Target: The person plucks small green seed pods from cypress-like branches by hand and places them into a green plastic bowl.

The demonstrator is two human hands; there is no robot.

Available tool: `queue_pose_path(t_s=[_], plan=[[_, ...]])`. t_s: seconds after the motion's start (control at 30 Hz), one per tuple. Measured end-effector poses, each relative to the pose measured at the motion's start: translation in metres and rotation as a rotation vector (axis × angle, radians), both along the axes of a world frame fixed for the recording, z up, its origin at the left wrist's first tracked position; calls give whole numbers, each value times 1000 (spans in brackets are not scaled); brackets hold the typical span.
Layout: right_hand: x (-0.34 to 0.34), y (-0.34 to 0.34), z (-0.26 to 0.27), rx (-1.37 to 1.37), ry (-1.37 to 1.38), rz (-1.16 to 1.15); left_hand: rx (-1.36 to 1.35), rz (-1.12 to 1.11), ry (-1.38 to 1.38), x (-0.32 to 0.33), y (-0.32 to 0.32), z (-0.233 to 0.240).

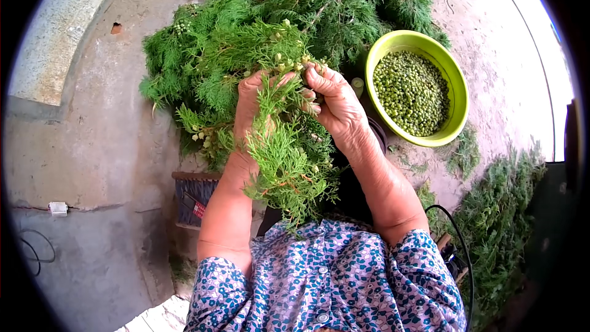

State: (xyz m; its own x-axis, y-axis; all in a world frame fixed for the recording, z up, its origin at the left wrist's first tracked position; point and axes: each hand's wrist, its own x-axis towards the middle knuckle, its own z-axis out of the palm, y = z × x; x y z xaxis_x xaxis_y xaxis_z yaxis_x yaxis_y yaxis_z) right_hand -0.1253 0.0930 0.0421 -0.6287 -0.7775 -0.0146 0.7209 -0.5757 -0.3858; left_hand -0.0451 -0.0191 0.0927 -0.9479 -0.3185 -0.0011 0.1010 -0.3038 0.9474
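Observation:
A leafy conifer branch (295, 161), cypress-like, hangs in front of my chest with small pale green cones (288, 62) on it. My left hand (256, 101) grips the branch, its fingers partly hidden behind the foliage. Thumb and fingers of my right hand (334, 99) are pinched together at the cones close to my left fingertips. Some small round cones show inside the curled right fingers. To the right of that hand stands a lime-green plastic basin (461, 115), holding a heap of picked green cones (410, 92).
Beyond my hands lies a large pile of cut conifer branches (207, 50). More sprigs (493, 221) are heaped at the lower right, near a black cable (463, 249). A low stool with a woven seat (196, 198) sits left of my lap. A white box (58, 209) is on the left wall.

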Motion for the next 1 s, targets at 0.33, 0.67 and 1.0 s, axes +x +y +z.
queue_pose_path(t_s=[0.33, 0.67, 1.0], plan=[[12, -4, 2, 325, 321, -388, 159, 32, -21, -8, 6, 0], [-24, 20, -13, 256, 33, -446, -11, 35, -92, -5, -14, -18], [-9, 20, 19, 275, 372, -368, -159, 124, -1, -13, 2, -21]])
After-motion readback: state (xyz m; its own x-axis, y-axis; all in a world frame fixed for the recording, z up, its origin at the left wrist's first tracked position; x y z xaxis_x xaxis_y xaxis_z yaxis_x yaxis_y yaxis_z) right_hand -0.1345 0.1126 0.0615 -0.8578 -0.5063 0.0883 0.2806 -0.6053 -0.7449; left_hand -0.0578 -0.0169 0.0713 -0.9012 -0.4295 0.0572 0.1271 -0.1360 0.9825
